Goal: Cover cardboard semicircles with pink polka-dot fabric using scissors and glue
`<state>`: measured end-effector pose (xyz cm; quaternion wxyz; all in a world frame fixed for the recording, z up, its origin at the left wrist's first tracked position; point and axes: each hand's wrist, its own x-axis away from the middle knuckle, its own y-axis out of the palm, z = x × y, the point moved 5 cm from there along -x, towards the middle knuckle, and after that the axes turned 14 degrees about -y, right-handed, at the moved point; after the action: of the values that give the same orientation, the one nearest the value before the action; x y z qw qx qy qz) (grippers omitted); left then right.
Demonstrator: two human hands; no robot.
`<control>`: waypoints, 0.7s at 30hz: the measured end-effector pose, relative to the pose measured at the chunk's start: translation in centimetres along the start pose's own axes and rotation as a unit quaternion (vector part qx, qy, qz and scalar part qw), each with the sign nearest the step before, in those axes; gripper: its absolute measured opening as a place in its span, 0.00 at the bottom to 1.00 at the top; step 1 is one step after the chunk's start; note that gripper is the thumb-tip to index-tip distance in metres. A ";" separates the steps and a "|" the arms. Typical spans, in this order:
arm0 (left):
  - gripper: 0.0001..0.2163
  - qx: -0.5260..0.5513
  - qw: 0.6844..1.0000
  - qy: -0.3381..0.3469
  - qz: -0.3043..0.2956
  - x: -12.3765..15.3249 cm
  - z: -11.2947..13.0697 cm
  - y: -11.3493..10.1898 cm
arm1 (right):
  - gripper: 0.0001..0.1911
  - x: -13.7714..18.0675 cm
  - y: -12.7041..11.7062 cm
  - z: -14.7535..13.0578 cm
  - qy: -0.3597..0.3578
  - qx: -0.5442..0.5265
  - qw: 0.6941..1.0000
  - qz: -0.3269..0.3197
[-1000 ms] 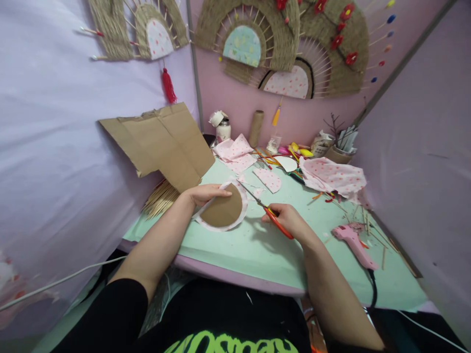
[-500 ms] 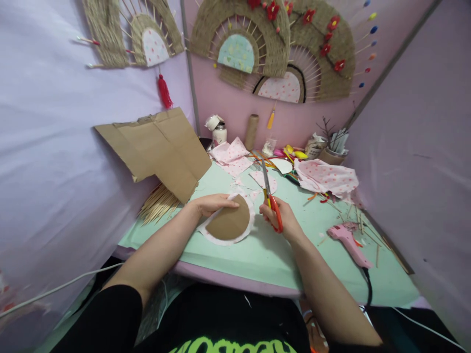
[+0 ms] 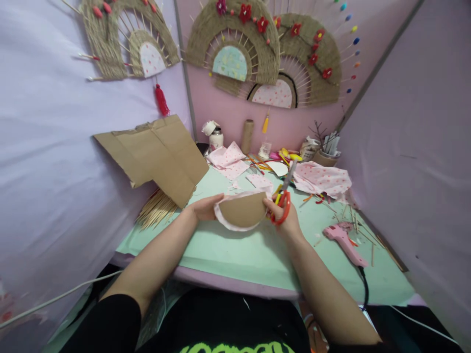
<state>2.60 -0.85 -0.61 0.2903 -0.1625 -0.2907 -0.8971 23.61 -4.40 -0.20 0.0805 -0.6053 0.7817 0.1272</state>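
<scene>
A cardboard half-circle (image 3: 243, 211) with a border of pale pink fabric is held just above the table, its straight edge away from me. My left hand (image 3: 208, 207) grips its left end, with the fingertips hidden behind it. My right hand (image 3: 287, 223) is closed around red-and-yellow scissors (image 3: 283, 206), whose blades point up and away. The right thumb also presses on the right end of the half-circle. Beyond it lies a small dotted fabric scrap (image 3: 259, 181).
A pink glue gun (image 3: 346, 243) lies at the right, near thin sticks. Crumpled dotted fabric (image 3: 320, 177) is at the back right, another fabric piece (image 3: 228, 161) at the back. A cardboard sheet (image 3: 162, 154) leans at left over a bundle of sticks (image 3: 156, 210). Woven fans (image 3: 198, 41) hang behind.
The half-circle has been turned so its straight edge faces away and lifted. My right hand has moved to its right end with the scissors, and my left hand has shifted to the left end.
</scene>
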 end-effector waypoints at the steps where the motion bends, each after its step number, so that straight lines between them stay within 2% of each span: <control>1: 0.31 0.017 0.999 0.026 -0.020 0.4 0.4 0.0 | 0.21 -0.3 -0.4 0.0 -0.009 -0.033 0.998 0.043; 4: 0.32 0.047 0.992 0.106 -0.049 0.5 1.3 1.4 | 0.22 -0.6 -0.9 -0.1 -0.009 -0.128 0.984 0.119; 6: 0.33 0.043 0.987 0.154 0.005 -0.5 1.3 3.0 | 0.23 -0.4 -0.6 -0.3 0.002 -0.174 0.975 0.138; 8: 0.32 0.041 0.977 0.190 0.088 -1.8 0.9 4.6 | 0.23 -0.2 -0.2 -0.6 0.006 -0.200 0.969 0.145; 10: 0.30 0.078 0.956 0.230 0.164 -2.7 0.4 5.5 | 0.22 0.0 0.2 -0.8 0.004 -0.201 0.972 0.126; 12: 0.28 0.108 0.946 0.247 0.182 -3.1 0.1 6.0 | 0.20 0.0 0.4 -1.0 0.000 -0.181 0.980 0.086; 16: 0.27 0.096 0.965 0.188 0.155 -2.7 0.3 4.5 | 0.18 -0.3 -0.2 -0.7 -0.022 -0.098 0.994 0.041; 19: 0.25 0.090 0.964 0.180 0.174 -1.7 1.0 2.3 | 0.21 -0.4 -0.7 -0.3 -0.032 -0.055 0.997 0.037; 21: 0.24 0.094 0.963 0.185 0.173 -1.3 1.3 1.6 | 0.23 -0.4 -0.4 -0.1 -0.022 -0.061 0.998 0.022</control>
<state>4.80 -0.56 0.45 0.5037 -0.0133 -0.2820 -0.8165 24.12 -4.16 -0.08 0.0582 -0.5887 0.7836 0.1898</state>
